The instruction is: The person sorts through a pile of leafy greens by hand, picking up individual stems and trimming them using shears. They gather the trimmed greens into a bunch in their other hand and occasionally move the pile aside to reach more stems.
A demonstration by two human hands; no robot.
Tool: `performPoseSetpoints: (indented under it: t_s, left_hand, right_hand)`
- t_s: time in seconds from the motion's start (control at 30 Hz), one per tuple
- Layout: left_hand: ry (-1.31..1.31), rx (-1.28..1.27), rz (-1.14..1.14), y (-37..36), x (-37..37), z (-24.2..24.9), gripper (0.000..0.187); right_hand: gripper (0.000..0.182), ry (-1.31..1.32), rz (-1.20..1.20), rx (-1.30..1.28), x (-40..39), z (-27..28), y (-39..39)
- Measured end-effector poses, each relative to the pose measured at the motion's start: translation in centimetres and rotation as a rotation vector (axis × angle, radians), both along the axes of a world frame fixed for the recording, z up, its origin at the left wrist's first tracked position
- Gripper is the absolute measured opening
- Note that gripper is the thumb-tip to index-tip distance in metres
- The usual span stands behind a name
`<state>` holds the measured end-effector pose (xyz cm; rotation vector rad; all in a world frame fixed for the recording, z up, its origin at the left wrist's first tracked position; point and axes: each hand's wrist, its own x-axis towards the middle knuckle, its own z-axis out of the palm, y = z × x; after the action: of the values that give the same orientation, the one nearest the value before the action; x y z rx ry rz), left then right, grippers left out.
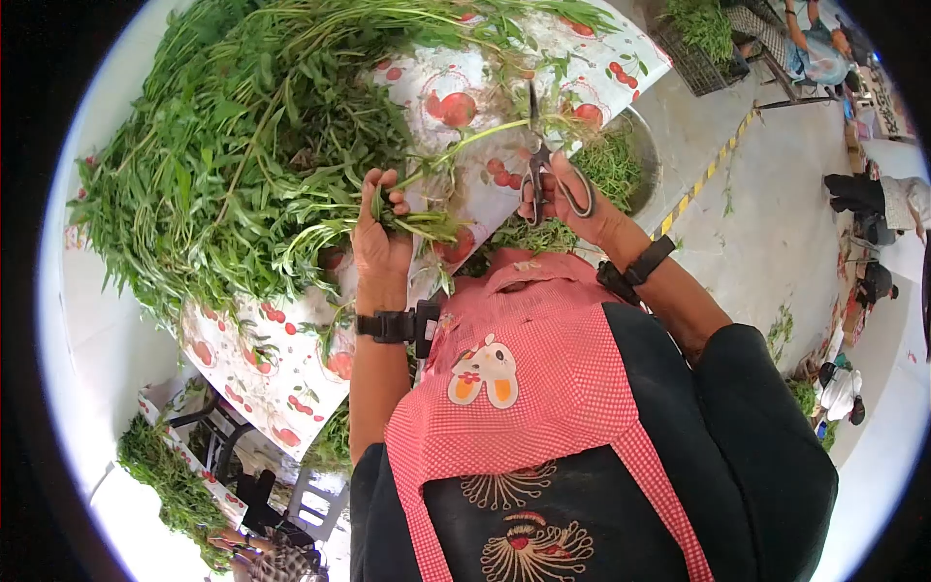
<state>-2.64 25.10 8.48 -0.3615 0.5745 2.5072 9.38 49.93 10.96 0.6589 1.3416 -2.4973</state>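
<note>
My left hand (381, 238) is closed around a small bunch of leafy green stems (427, 227), their ends sticking out to the right. In my right hand (577, 209) is a pair of dark scissors (538, 170), fingers through the handles and blades pointing away from me. One long pale stem (475, 139) runs from near my left hand to the scissor blades and overlaps them in this view. A large heap of leafy greens (262, 145) covers much of the table to the left of and beyond my left hand.
The table wears a white cloth with red fruit prints (441, 73). By its right edge stands a round metal basin (648, 160) of green cuttings (611, 170). Dark crates (684, 63), yellow-black floor tape (713, 165) and other people (839, 388) are farther off.
</note>
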Motion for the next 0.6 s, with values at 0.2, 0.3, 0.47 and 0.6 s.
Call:
performPoseSetpoints:
  t_s: [0.2,0.3,0.47,0.6]
  left_hand:
    - [-0.014,-0.081,-0.03,-3.9,2.6,1.4,0.024]
    - [0.005,-0.076,-0.033,-5.8,3.2,1.5,0.023]
    - [0.002,-0.142,-0.027,-8.0,4.5,1.3,0.024]
    - [0.0,-0.173,-0.06,-9.0,5.7,1.1,0.027]
  right_hand:
    - [0.063,-0.011,0.026,-0.073,1.8,0.2,-2.5]
    - [0.064,0.007,0.121,0.08,2.9,2.0,-3.9]
    - [0.061,-0.027,0.142,0.262,4.7,3.1,-6.5]
    - [0.053,-0.028,0.141,0.235,5.6,4.0,-7.8]
